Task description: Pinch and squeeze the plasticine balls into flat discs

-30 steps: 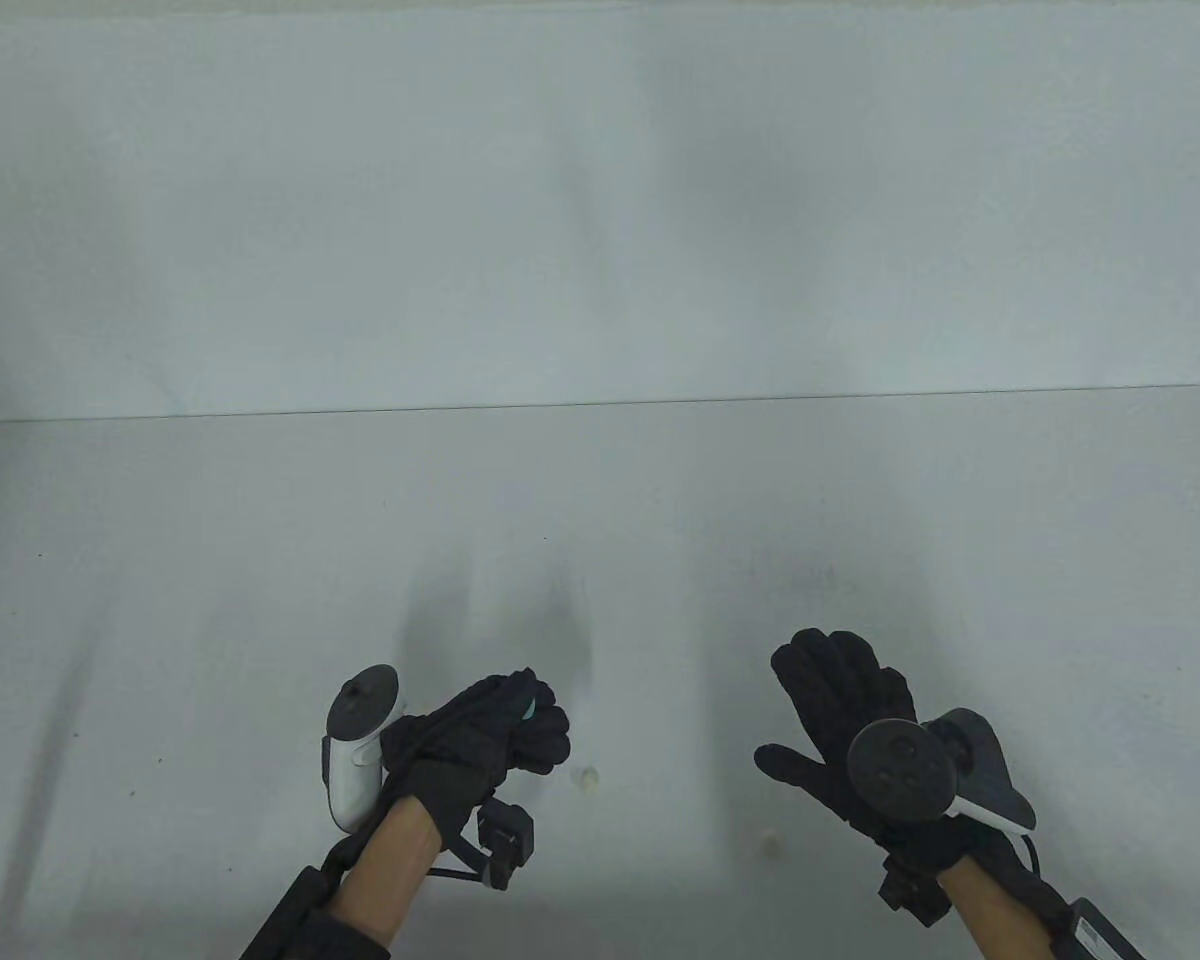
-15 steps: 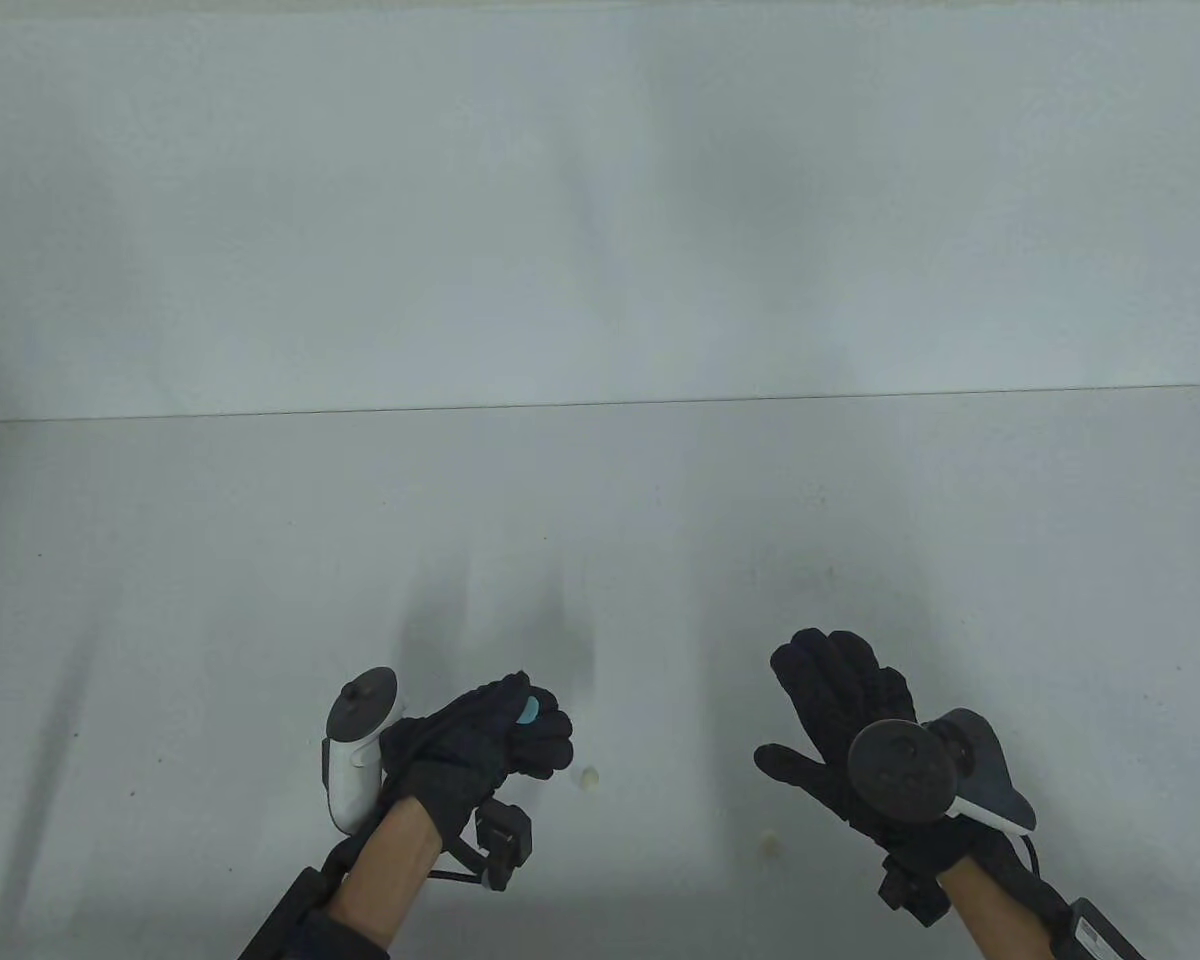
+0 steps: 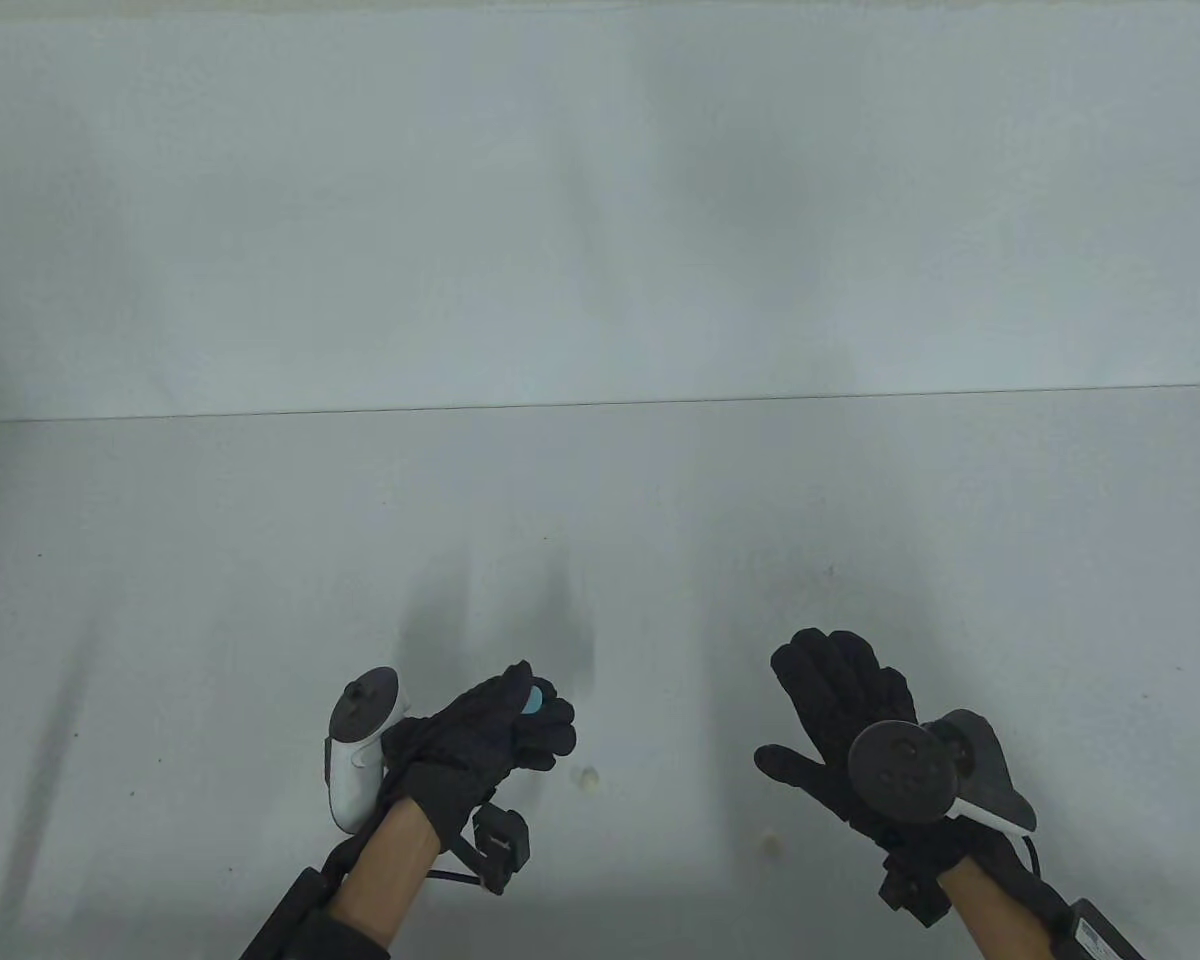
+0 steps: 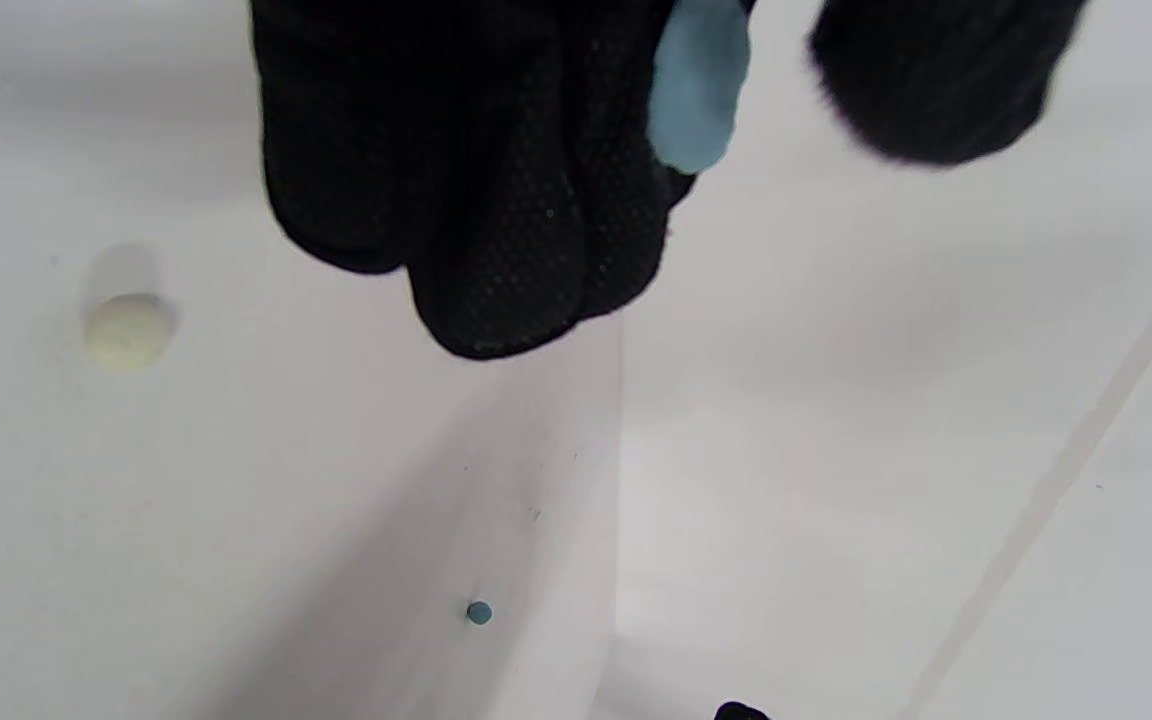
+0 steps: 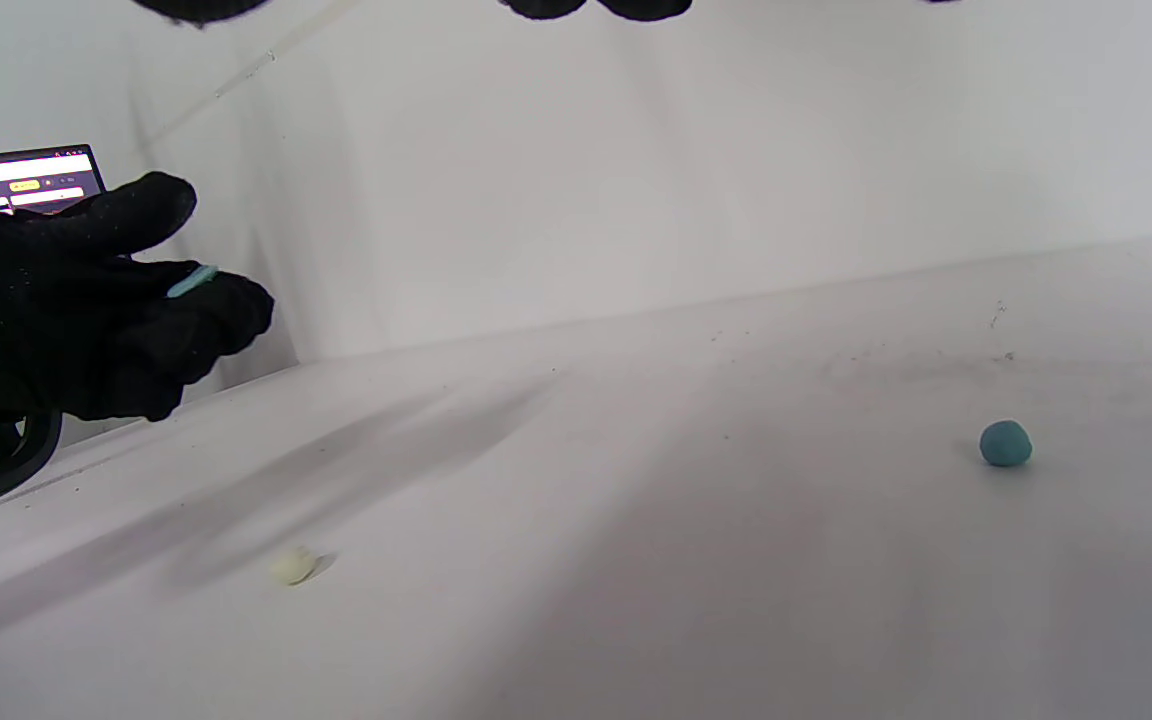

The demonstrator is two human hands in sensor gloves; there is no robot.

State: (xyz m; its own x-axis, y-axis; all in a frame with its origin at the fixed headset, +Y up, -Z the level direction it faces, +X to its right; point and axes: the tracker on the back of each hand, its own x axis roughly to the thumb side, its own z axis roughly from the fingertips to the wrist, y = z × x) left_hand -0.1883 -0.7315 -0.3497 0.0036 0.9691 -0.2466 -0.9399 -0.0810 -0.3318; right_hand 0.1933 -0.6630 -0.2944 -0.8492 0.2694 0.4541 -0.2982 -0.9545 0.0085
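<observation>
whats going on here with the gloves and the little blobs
A person in black gloves is flattening plasticine. The left hand pinches a light blue piece, already squashed thin. The right hand hovers open, holding nothing. A pale ball lies on the table beside the left hand, and a teal ball waits farther off.

The gloves are black knit cloth, matt and a little fuzzy; the left hand [image 3: 490,735] shows a dotted grip texture on its fingers [image 4: 526,250]. The blue disc [image 4: 698,85] looks soft, smooth and matt, like clay. The pale ball [image 4: 128,330] and teal ball [image 5: 1005,443] look equally dull. The table [image 3: 260,560] is smooth, matt white with small dark specks. The left tracker [image 3: 358,750] is smooth white plastic.
</observation>
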